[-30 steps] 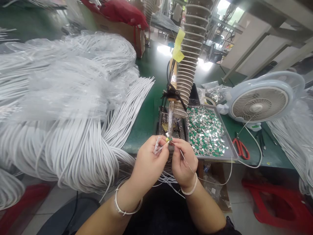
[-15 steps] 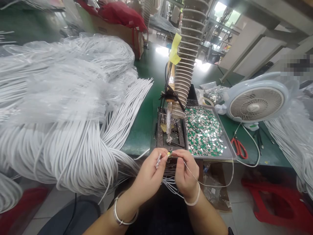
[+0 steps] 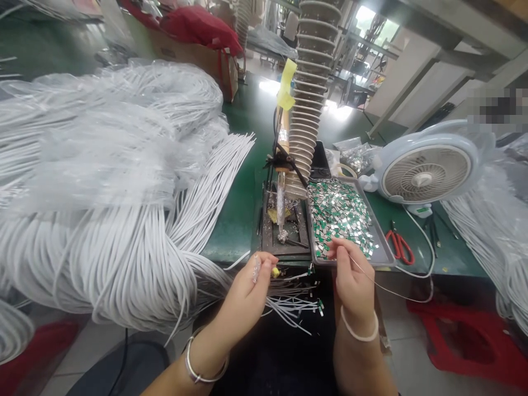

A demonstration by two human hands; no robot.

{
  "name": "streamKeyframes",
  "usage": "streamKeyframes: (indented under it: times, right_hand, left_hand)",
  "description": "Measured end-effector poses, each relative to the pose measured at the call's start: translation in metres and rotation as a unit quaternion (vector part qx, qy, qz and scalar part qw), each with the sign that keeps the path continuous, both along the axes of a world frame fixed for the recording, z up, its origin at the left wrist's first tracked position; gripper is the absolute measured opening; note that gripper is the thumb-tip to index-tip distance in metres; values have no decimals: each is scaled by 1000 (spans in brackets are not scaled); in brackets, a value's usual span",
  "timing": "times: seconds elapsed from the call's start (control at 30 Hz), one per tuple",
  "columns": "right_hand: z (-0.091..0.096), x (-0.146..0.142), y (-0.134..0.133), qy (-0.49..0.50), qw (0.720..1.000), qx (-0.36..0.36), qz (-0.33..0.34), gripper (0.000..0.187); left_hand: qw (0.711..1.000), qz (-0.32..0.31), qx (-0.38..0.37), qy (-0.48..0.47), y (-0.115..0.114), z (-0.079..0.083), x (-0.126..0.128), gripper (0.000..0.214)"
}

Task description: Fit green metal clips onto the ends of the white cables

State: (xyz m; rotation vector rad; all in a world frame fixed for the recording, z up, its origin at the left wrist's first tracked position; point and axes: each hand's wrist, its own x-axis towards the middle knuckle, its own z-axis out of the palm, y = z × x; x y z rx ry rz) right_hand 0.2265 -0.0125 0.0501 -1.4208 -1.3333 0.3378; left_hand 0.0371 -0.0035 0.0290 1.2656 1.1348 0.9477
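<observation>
My left hand [image 3: 250,286] is closed in a pinch near the bench edge, holding a white cable end with a small yellowish tip [image 3: 275,271]. My right hand [image 3: 350,272] has its fingers pinched on a thin solder wire [image 3: 388,290] that trails off to the right, and it reaches over the near rim of the grey tray [image 3: 385,258] of small green and silver parts [image 3: 338,214]. Between the hands, a soldering iron [image 3: 281,206] stands tip-down in its black stand [image 3: 284,234]. Finished white cable ends [image 3: 289,302] lie on my lap.
A huge pile of white cables [image 3: 115,181], partly under clear plastic, fills the left of the green bench [image 3: 243,214]. A ribbed hose [image 3: 307,104] rises behind the iron. A white desk fan [image 3: 424,170] and red scissors [image 3: 399,247] sit to the right. A red stool [image 3: 462,341] is below.
Both hands dropped from the iron's tip and parted. The left hand moved down toward my lap with the cable end; the right hand moved right to the tray's near edge.
</observation>
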Motion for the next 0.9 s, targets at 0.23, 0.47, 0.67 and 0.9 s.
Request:
streamKeyframes:
  times: [0.23,0.47,0.67,0.9]
  right_hand:
    - [2,29,31,-310,946,-82,40,18]
    - [4,33,47,-403,898,-161,73,18]
    - [1,31,46,-424,891,-148,61,17]
    - [4,24,37,-343,933,-99,50,15]
  left_hand:
    - [995,-18,-50,-83,5,-5,-1,15]
    - [983,-34,-65,-171,7,-9,-6,8]
    - [975,-28,-70,-210,10,-11,-6,10]
    - [964,-42,-79,-251,12,-14,-6,13]
